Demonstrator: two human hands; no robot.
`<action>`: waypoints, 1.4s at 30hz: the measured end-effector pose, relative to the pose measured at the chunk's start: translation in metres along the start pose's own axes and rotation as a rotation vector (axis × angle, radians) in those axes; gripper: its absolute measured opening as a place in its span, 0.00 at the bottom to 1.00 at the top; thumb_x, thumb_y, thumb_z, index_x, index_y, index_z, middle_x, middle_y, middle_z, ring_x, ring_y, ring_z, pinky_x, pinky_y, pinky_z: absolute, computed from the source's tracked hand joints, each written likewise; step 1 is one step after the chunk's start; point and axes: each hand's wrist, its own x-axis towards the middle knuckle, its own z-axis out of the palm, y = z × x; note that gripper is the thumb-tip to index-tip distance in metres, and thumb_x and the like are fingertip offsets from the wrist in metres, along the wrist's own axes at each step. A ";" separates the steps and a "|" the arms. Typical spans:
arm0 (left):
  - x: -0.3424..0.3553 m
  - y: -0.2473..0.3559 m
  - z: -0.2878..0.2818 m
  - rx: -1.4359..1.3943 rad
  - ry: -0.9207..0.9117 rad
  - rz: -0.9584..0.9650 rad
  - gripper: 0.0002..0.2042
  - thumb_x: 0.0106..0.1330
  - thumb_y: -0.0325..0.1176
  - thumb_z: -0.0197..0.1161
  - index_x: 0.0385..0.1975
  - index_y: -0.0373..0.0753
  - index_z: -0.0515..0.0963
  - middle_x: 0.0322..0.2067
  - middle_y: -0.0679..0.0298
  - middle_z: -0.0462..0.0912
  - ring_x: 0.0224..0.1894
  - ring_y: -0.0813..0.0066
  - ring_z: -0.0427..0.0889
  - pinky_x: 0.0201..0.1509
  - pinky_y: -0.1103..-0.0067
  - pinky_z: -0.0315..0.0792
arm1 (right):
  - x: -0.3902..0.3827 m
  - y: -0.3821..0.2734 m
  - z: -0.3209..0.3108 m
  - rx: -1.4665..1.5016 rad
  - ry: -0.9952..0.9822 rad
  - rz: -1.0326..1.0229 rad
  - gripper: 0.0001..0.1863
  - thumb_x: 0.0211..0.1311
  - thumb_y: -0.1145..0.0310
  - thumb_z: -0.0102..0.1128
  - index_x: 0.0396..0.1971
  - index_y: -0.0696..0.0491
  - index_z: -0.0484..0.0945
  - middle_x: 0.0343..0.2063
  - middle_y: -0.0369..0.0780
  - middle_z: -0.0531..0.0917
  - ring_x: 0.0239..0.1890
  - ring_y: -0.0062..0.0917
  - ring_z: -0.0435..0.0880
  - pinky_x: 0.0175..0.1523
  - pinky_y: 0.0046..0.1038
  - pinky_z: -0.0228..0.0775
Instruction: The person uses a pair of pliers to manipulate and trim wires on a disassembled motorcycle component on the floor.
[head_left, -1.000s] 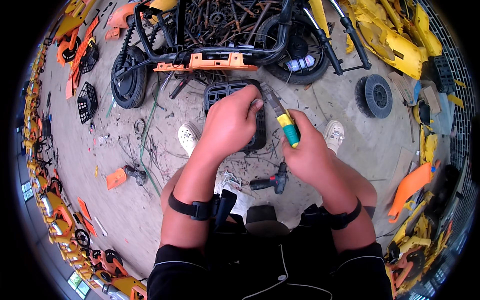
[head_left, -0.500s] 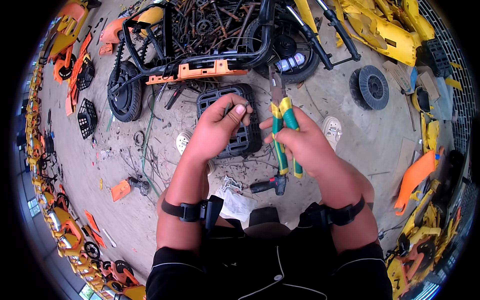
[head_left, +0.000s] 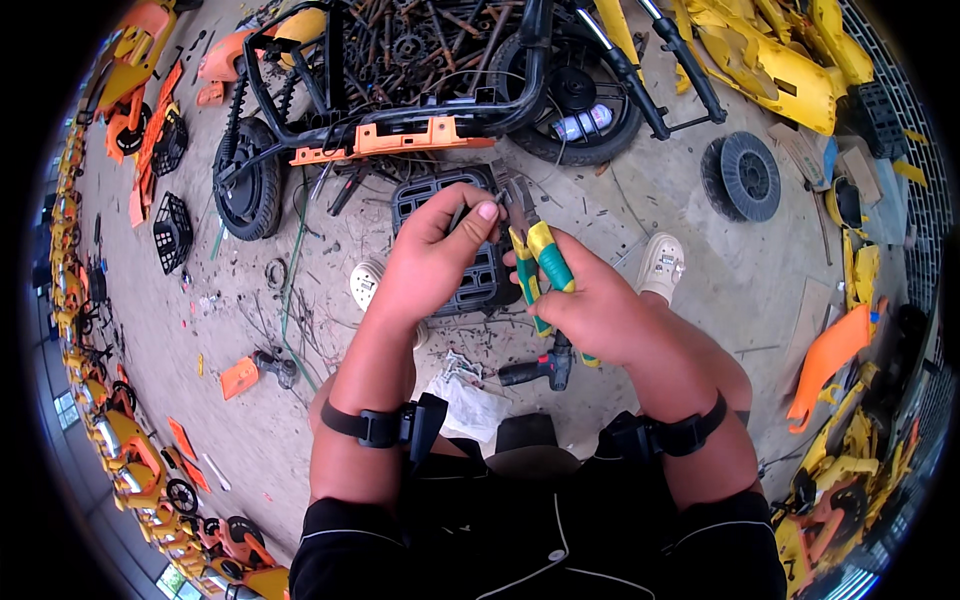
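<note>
My left hand (head_left: 432,255) is closed in a pinch, thumb against the curled fingers. A small dark thin piece (head_left: 458,217) shows between them; its kind is too small to make out. In my right hand (head_left: 598,305) are pliers (head_left: 549,258) with green and yellow handles. Their metal jaws are spread apart and point up beside the left fingertips; whether they touch the dark piece I cannot tell. Below both hands a black plastic crate-like part (head_left: 478,290) lies on the floor, partly covered by my left hand.
A black scooter frame (head_left: 400,133) with an orange strip and a heap of rusty metal parts (head_left: 420,50) stands ahead. A wheel (head_left: 570,100) lies to its right. Near my feet are a cordless power tool (head_left: 540,371) and a white bag (head_left: 468,405). Yellow panels (head_left: 760,70) pile up at far right.
My right hand has brought the pliers left and tilted them toward my left fingertips, and their jaws have spread. My left hand has stayed nearly still.
</note>
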 end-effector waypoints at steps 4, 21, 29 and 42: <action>0.000 -0.002 -0.002 -0.002 -0.013 -0.008 0.10 0.77 0.36 0.57 0.38 0.36 0.78 0.29 0.73 0.76 0.31 0.88 0.68 0.36 0.85 0.65 | 0.002 0.000 -0.002 -0.057 -0.081 0.041 0.36 0.61 0.83 0.50 0.72 0.53 0.60 0.60 0.40 0.76 0.61 0.27 0.76 0.56 0.31 0.77; -0.004 0.003 0.006 0.153 0.080 0.126 0.09 0.76 0.33 0.58 0.37 0.34 0.74 0.28 0.68 0.78 0.33 0.85 0.71 0.38 0.81 0.70 | 0.006 0.003 0.014 -0.094 0.054 -0.051 0.29 0.57 0.80 0.51 0.62 0.55 0.68 0.46 0.44 0.81 0.48 0.36 0.82 0.56 0.35 0.73; -0.005 0.004 0.002 0.176 0.058 0.136 0.08 0.75 0.32 0.58 0.35 0.34 0.74 0.27 0.67 0.76 0.33 0.83 0.70 0.39 0.80 0.70 | 0.004 -0.002 0.016 -0.168 0.099 -0.028 0.30 0.58 0.82 0.50 0.63 0.54 0.68 0.46 0.44 0.83 0.50 0.36 0.84 0.56 0.35 0.73; -0.001 0.005 0.000 0.219 -0.019 0.057 0.09 0.75 0.33 0.58 0.35 0.35 0.73 0.28 0.67 0.73 0.35 0.81 0.68 0.42 0.79 0.68 | 0.004 0.007 0.020 -0.322 0.313 -0.064 0.27 0.58 0.85 0.47 0.59 0.57 0.73 0.40 0.39 0.84 0.40 0.21 0.82 0.42 0.23 0.74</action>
